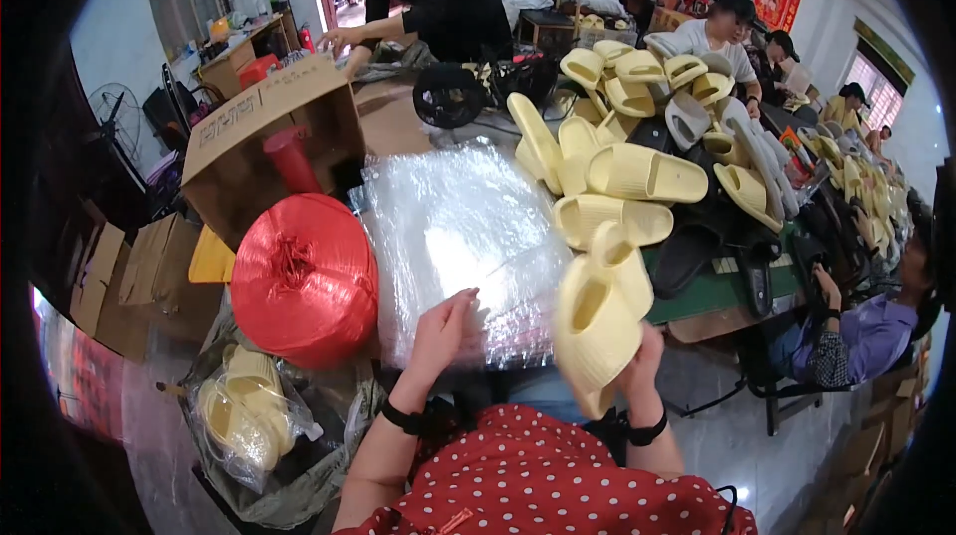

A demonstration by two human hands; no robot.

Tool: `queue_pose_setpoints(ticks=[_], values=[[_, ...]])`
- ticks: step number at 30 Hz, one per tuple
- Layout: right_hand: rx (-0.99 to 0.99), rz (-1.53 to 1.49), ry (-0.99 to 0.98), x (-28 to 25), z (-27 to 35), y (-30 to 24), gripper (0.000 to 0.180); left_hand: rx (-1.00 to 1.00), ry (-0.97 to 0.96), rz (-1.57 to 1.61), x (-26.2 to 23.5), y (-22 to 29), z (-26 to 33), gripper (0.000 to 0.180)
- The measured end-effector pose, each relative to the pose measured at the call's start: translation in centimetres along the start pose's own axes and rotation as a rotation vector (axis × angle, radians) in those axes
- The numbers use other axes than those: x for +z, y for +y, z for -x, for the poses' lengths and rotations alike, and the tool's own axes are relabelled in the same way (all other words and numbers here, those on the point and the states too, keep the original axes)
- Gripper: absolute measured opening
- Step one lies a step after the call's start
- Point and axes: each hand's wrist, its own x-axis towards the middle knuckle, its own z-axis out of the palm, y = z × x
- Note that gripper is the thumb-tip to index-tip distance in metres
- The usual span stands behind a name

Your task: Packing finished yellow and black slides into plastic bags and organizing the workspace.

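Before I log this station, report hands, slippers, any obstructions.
Right hand holding yellow slippers. Left hand over clear bags, contact unclear. Red roll left of bags, clear of both hands.

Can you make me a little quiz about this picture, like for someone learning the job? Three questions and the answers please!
1. True or false: the big red roll is on the right of the clear plastic bags.
2. What does the right hand hold?
a) a black slipper
b) pale yellow slippers
c) a cardboard box
3. Which hand is nearer to the red roll?

Key:
1. False; the roll is on the left of the bags.
2. b
3. The left hand.
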Motion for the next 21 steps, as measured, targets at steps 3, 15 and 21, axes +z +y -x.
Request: queue_pose_setpoints(ticks=[3, 15, 21], values=[[0.067, 0.022, -0.208, 1.8, 1.9, 0.1, 0.019, -0.13, -0.072, 0.084, 1.1, 2.8, 0.4, 0.037], [0.122, 0.435, -0.414, 4.8, 0.8, -1.0, 0.022, 0.408, -0.253, -0.434, 0.2, 3.4, 0.3, 0.038], [0.046, 0.434, -0.419, 7.1, -0.8, -2.0, 0.02, 0.756, -0.348, -0.807, 1.9, 3.9, 2.0, 0.042]])
